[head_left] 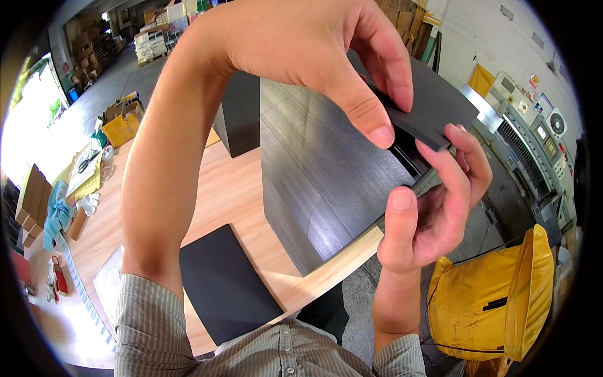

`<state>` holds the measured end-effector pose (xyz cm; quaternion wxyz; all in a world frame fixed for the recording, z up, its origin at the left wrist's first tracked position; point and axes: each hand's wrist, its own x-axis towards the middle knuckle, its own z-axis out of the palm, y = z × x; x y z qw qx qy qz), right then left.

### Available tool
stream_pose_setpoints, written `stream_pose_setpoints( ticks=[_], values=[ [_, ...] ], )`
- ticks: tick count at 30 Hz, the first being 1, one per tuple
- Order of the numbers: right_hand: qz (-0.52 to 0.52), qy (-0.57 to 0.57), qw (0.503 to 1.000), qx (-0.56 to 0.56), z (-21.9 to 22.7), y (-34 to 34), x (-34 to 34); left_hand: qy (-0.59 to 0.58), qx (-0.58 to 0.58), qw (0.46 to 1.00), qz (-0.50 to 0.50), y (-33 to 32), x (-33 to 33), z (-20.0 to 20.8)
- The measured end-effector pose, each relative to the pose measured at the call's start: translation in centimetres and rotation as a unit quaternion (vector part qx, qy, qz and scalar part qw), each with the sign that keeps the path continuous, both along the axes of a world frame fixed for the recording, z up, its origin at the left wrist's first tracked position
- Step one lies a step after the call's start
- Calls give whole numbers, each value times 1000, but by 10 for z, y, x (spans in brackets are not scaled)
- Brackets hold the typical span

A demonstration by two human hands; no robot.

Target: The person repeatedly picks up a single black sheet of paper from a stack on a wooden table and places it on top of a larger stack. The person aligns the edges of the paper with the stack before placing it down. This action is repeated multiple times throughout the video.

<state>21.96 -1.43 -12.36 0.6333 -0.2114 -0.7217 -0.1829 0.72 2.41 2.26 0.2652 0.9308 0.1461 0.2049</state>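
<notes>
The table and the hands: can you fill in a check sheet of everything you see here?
Surface: light wooden table, partly covered by dark boards.
Job's things: thin dark grey card, pinched at its edge by both hands; it sits atop a tall dark stack.
Clutter: flat black sheet; scissors, tape rolls and papers at the table's far left.
Hands: left hand grips the card from above; right hand holds it from below.
Cables: nothing seen.
Surroundings: yellow sack on the floor, grey machine at right, stacked goods behind.

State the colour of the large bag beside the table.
Yellow, shown in the head view: the bag.
</notes>
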Motion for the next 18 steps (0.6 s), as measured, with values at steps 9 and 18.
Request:
stream_pose_setpoints(
  ticks=[9, 18],
  values=[
    [1, 4, 1000, 2, 0, 1, 0, -44, -51, 996, -56, 13, -3, -7],
    [-1, 0, 1000, -11, 2, -2, 0, -23, -24, 999, -26, 6, -5, -4]
  ],
)
